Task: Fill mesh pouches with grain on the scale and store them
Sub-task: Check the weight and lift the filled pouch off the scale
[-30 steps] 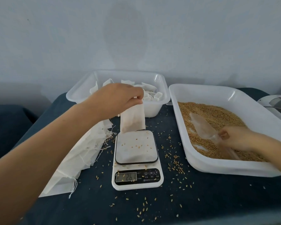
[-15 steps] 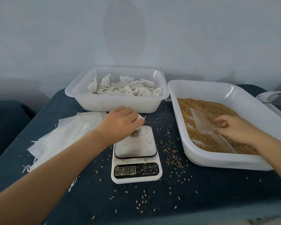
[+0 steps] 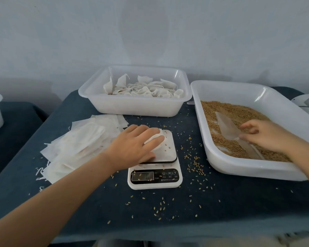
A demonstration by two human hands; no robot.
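One small white mesh pouch (image 3: 156, 138), crumpled and soft-edged, is seen lying on the pale platform of the single white digital kitchen scale (image 3: 155, 180), where it is pressed flat under the straight, spread fingers of the left hand (image 3: 136, 145). A few loose grains are scattered on the platform beside the pouch, and many more on the dark blue cloth-covered table (image 3: 239, 202) around the scale. Left of the scale, a loose pile of flat white empty pouches (image 3: 78, 145) is spread; their number cannot be counted. Behind the scale, one translucent white rectangular tub (image 3: 132, 107) is filled with tied pouches and strings. Right of the scale, a second, larger white tray (image 3: 253, 168) is partly filled with brown grain (image 3: 239, 113), in which one clear plastic scoop (image 3: 227, 125) is held by the curled fingers of the right hand (image 3: 262, 134).
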